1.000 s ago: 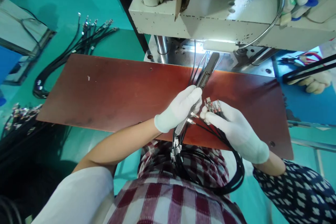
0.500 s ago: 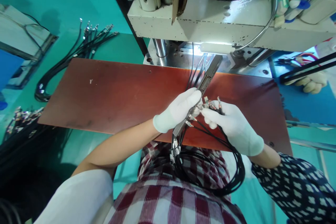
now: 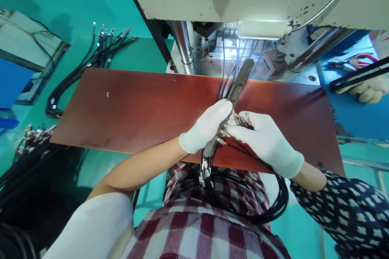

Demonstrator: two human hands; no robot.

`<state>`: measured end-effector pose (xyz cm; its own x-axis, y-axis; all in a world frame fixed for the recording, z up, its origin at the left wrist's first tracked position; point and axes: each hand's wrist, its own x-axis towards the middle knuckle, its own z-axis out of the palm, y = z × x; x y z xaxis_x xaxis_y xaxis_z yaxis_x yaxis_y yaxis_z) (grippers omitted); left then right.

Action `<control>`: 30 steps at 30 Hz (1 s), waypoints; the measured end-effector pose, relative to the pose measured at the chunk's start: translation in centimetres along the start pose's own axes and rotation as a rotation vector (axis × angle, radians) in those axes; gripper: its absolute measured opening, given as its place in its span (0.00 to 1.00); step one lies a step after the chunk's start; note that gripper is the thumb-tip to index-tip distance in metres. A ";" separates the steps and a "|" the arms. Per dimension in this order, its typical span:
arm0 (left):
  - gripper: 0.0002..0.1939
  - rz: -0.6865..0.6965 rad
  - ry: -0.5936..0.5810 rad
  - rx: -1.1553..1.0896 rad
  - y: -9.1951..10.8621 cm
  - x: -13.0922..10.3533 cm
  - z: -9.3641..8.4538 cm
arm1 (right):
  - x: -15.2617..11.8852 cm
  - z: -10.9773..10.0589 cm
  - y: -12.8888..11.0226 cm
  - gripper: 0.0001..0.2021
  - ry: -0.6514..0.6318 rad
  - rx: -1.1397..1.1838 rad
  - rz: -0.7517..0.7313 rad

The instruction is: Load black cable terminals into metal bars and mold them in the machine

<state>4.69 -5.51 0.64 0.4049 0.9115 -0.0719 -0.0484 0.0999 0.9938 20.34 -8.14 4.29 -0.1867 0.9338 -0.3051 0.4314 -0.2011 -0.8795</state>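
White-gloved left hand (image 3: 209,123): closed around a long grey metal bar (image 3: 240,84), held slantwise over a reddish-brown board (image 3: 136,109). Black cables (image 3: 282,200) with metal terminals (image 3: 243,120) are gripped by the closed, white-gloved right hand (image 3: 270,141); its fingertips have been brought against the bar, where a terminal is apparently being aligned. Beyond, the scuffed white machine block (image 3: 182,2) has been raised above the metal bed (image 3: 202,66), whereby access is probably eased.
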 end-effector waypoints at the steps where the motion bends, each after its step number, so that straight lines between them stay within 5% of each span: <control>1: 0.25 -0.002 0.004 0.009 -0.1 -0.1 0.1 | 0.0 0.2 -0.1 0.16 0.015 -0.031 0.000; 8: 0.25 0.069 0.115 0.162 -0.8 -0.5 0.5 | 0.3 0.7 1.0 0.15 0.007 -0.107 -0.049; 13: 0.21 0.023 0.011 0.010 -0.2 -0.4 0.4 | -0.5 -0.5 1.6 0.12 -0.094 0.051 -0.077; 21: 0.23 0.009 -0.166 -0.096 -0.7 0.1 -0.3 | -1.1 -1.8 1.2 0.05 -0.010 0.107 0.058; 30: 0.24 0.017 -0.160 -0.081 -1.1 0.5 -0.5 | -0.8 -2.4 2.8 0.14 -0.202 0.445 0.046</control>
<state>4.54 -4.96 -0.54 0.5435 0.8387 -0.0340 -0.1271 0.1222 0.9843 23.78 -8.75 2.96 -0.3624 0.8538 -0.3737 0.0321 -0.3893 -0.9206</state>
